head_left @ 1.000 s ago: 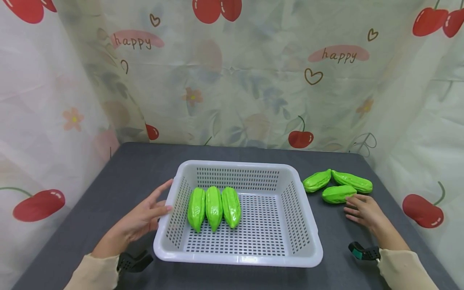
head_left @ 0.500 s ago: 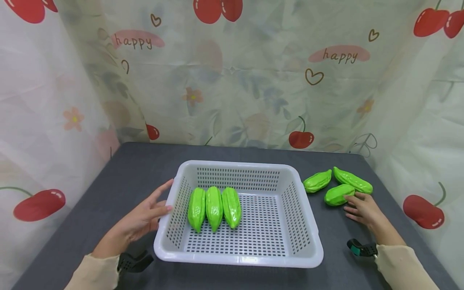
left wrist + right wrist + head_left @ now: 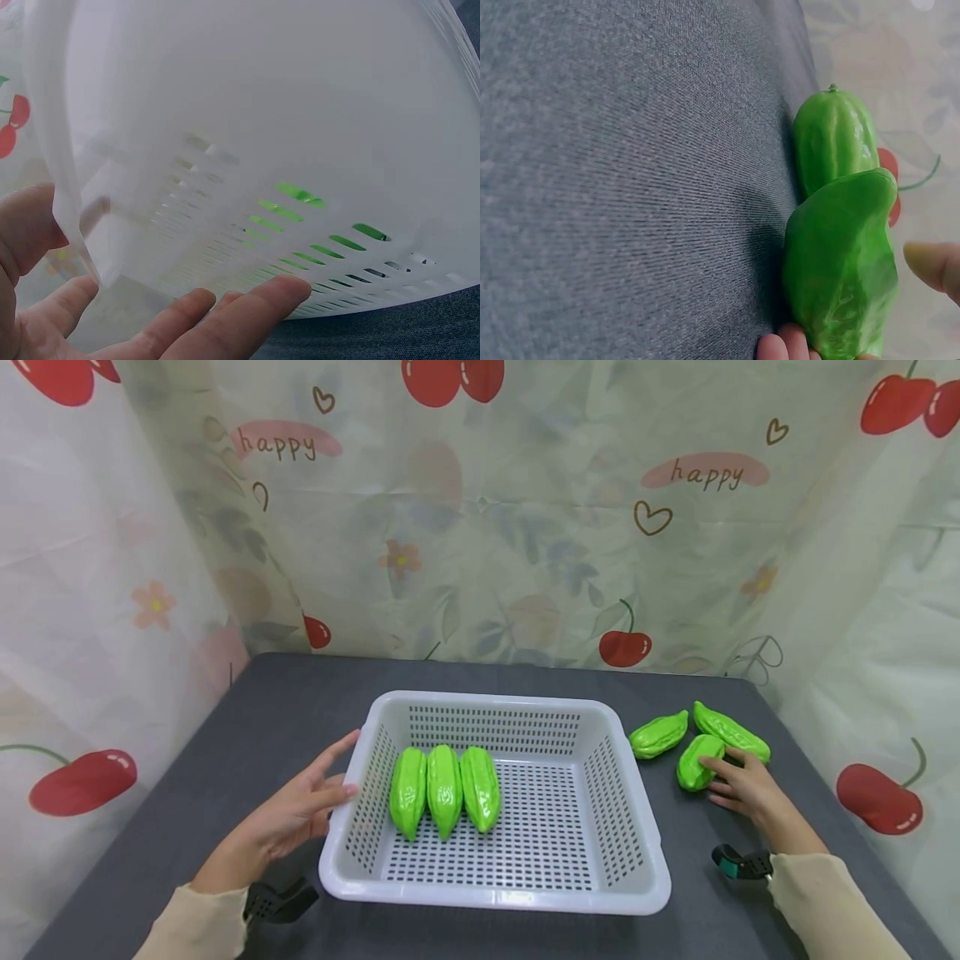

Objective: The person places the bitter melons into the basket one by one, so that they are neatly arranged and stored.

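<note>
A white perforated basket [image 3: 491, 897] stands mid-table with three green bitter melons [image 3: 445, 792] side by side in its left half. At its left rim is my left hand [image 3: 288, 814], thumb over the edge and fingers against the outer wall; the left wrist view shows the fingertips [image 3: 281, 292] on that wall. To the right of the basket, my right hand [image 3: 753, 789] holds a bitter melon [image 3: 697, 764] by its near right side, the melon low over the table. In the right wrist view several fingertips reach its lower end, partly out of frame, and the thumb [image 3: 934, 266] shows beside it.
Two more bitter melons lie on the dark cloth near the back right: one [image 3: 660, 735] close to the basket's right rim, another [image 3: 731, 733] just beyond my right hand. Patterned curtains [image 3: 480, 527] enclose the grey table [image 3: 315, 685] at the back and sides.
My right hand has shifted a little leftward. The melon in it has turned from lying crosswise to pointing away from me. The melon behind has swung slightly. The left hand and basket stay put.
</note>
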{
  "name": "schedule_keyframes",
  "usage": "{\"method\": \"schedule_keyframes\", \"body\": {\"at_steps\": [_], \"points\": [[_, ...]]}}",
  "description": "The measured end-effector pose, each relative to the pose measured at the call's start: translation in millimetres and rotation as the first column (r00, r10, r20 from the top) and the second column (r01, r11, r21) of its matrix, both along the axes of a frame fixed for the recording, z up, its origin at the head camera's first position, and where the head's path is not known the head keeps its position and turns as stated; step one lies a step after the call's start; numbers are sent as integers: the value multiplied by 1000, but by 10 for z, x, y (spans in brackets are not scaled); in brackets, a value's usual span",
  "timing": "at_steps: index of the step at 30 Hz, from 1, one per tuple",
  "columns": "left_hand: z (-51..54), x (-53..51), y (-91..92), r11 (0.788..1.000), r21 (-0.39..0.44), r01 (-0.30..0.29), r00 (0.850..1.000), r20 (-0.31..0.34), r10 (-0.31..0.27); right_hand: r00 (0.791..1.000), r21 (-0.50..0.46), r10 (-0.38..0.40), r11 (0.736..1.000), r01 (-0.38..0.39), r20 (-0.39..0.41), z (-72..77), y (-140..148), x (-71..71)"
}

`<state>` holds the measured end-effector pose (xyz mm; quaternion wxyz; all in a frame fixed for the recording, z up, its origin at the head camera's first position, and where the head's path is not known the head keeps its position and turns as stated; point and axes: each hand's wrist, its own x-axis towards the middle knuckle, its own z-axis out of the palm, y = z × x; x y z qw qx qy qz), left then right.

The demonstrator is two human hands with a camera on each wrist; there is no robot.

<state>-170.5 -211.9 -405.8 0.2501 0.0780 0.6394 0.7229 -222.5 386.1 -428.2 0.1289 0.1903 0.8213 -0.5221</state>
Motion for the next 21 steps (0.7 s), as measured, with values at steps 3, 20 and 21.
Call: {"method": "schedule_keyframes", "body": {"at_steps": [3,20,21], "points": [[6,1,3,1000,-4,-5,1000,1,5,1000,18,-12,1000,12,1,0,-18,-27],[15,7,23,999,-28,-25,1000,12,25,1000,32,16,999,-17,19,14,-45,-128],[15,8,22,999,-28,-24,1000,11,24,1000,31,15,999,-16,20,13,-46,-128]]}}
